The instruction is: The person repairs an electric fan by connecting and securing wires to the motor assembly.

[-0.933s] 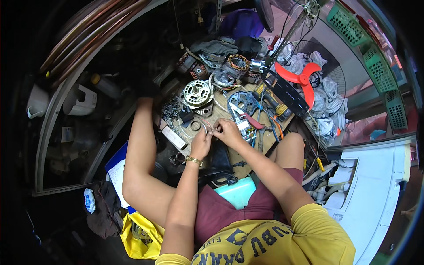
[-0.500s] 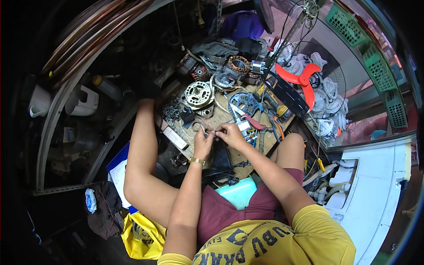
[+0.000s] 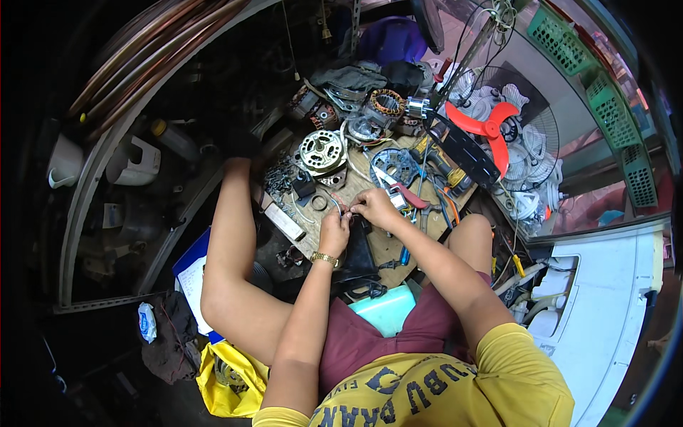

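Note:
Above the wooden board (image 3: pixel 390 250) my left hand (image 3: pixel 334 229) is closed in a pinch on a thin pale wire (image 3: pixel 334 202), which sticks up past the fingers. Close beside it on the right, my right hand (image 3: pixel 375 209) pinches with thumb and forefinger, the tips almost meeting those of the left. What lies between the right fingertips is too small to make out. A small brown ring (image 3: pixel 319 203) rests just left of the hands. Behind them stands a round metal motor (image 3: pixel 322 151), with a small black block (image 3: pixel 304 187) in front of it.
A long white box (image 3: pixel 283 220) lies at the board's left edge. To the right are a red-handled tool (image 3: pixel 410 197), a blue round frame (image 3: pixel 393 166) and a yellow-black power drill (image 3: pixel 448 172). An orange-red fan blade (image 3: pixel 491 129) stands behind. A copper-wound stator (image 3: pixel 386 103) sits farther back.
Both hands have shifted slightly right, still close together and pinching. More of the pale wire shows above my left fingers. The view has shifted slightly.

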